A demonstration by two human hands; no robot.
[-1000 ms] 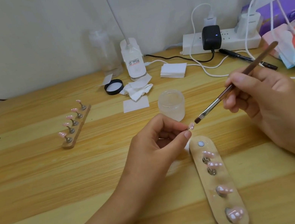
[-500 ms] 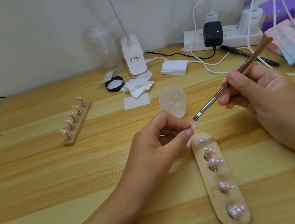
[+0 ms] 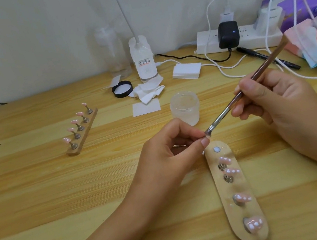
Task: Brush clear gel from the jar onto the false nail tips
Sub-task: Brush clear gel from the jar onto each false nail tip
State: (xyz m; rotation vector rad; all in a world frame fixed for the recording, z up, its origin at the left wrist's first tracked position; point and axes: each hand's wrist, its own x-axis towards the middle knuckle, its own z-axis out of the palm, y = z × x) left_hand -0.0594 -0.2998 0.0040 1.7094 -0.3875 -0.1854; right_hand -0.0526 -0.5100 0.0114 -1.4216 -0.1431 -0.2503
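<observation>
Two bare hands meet over a wooden table [image 3: 39, 193]. The left hand [image 3: 165, 154] pinches a small pink nail tip [image 3: 206, 137] between thumb and forefinger, with the other fingers curled under. Whether the tip sits on a peg cannot be told. The right hand [image 3: 277, 103] grips a brush [image 3: 266, 62] like a pen, thumb and fingers wrapped round its brown handle, which slants up to the right. The bristles touch the top of the pinched tip.

Just behind the hands stands the jar [image 3: 185, 110], frosted, open-topped and upright, with clear gel inside. Just below the left thumb lies a rounded wooden holder [image 3: 243, 211], running toward the viewer. Four pink tips [image 3: 232, 171] stand on metal pegs along it, and a pale round disc [image 3: 216, 149] shows at its far end. Well to the left, a second holder [image 3: 88, 128], a narrow strip, carries five more in a row.

Behind the jar lie a black lid [image 3: 122, 89], crumpled wipes [image 3: 146, 94] and a flat white square [image 3: 146, 107]. A white power strip [image 3: 249, 37] with plugs and cables sits against the wall.
</observation>
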